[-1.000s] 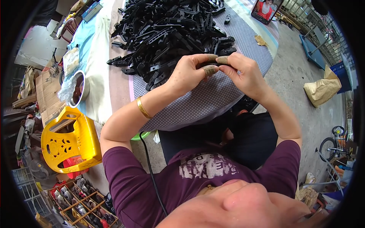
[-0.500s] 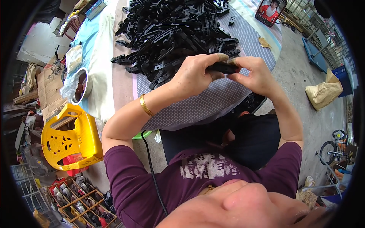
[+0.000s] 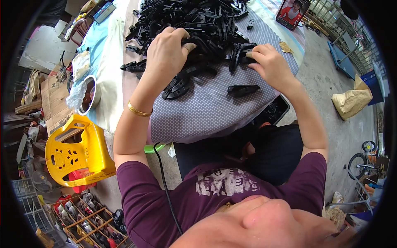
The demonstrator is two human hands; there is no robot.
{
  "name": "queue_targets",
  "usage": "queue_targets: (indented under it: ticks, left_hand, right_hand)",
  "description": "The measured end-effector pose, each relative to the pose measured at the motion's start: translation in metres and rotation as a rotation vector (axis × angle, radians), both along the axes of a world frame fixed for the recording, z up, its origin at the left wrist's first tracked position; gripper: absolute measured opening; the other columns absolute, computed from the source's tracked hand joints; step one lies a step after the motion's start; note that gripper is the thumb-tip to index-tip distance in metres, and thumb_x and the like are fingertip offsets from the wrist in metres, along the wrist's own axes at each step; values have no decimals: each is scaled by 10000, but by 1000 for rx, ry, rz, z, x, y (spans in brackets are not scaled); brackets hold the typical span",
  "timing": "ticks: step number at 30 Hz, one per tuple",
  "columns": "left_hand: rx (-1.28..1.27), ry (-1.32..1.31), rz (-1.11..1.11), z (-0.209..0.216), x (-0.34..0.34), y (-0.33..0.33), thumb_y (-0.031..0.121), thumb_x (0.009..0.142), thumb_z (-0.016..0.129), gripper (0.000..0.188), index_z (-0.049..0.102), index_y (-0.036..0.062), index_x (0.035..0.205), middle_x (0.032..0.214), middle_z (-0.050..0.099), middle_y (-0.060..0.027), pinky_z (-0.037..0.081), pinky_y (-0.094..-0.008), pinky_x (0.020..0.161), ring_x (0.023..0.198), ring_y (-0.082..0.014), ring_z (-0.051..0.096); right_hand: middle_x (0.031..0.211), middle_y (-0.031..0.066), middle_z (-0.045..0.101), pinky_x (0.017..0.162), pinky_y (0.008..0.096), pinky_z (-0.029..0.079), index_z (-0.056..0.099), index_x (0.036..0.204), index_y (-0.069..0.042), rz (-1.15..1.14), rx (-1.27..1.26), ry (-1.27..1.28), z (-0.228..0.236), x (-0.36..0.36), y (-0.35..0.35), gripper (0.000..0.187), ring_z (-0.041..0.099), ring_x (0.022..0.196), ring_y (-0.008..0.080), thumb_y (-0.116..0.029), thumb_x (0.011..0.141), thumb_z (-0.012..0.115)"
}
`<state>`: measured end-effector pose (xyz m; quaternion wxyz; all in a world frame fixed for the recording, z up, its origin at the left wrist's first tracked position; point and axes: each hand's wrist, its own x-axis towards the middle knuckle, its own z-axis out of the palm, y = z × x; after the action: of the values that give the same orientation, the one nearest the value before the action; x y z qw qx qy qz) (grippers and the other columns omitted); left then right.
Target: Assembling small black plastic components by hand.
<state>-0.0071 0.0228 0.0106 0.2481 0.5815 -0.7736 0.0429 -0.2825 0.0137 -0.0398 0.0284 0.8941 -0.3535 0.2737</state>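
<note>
A large heap of black plastic parts (image 3: pixel 194 20) covers the far side of the table. My left hand (image 3: pixel 167 53) is in the heap's near edge, its fingers curled over a long black part whose far end is lost among the others. At the heap's right edge, my right hand (image 3: pixel 271 66) has its thumb and fingers closed on a small black part, mostly covered by the fingertips. One separate black part (image 3: pixel 243 89) lies on the dotted cloth (image 3: pixel 202 111), nearer to me and touched by neither hand. Dark covers show on some fingertips.
A phone (image 3: pixel 292 14) stands at the table's far right, near a dry leaf (image 3: pixel 285 46). To the left are a metal bowl (image 3: pixel 96 97) and a yellow plastic chair (image 3: pixel 93 149). A black tray (image 3: pixel 279 109) sits below the table's right edge. A dark cord hangs beside me.
My hands have parted from in front of me, the left going left and the right slightly farther away. The black part they held together is out of them; one now lies on the cloth.
</note>
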Motion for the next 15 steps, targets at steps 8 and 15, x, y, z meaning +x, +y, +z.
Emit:
queue_targets:
  ticks: [8,15]
  left_hand:
    - [-287,561,-358,-2,-9,-3,247,855,641,278,562,1,957,880,634,-107,507,-293,656,760,-201,642]
    - [776,1303,-492,-17,-44,28,322,950,501,298,541,31,1003,673,560,-35,429,-215,471,549,-101,554]
  right_hand:
    - [921,105,621,713,341,478,579,928,-8,-114,218,-61,6,-3,5,245,587,799,267,-108,744,706]
    - [1057,137,625,690,290,489,569,933,-12,339,142,-401,32,24,41,217,624,819,218,-51,760,695]
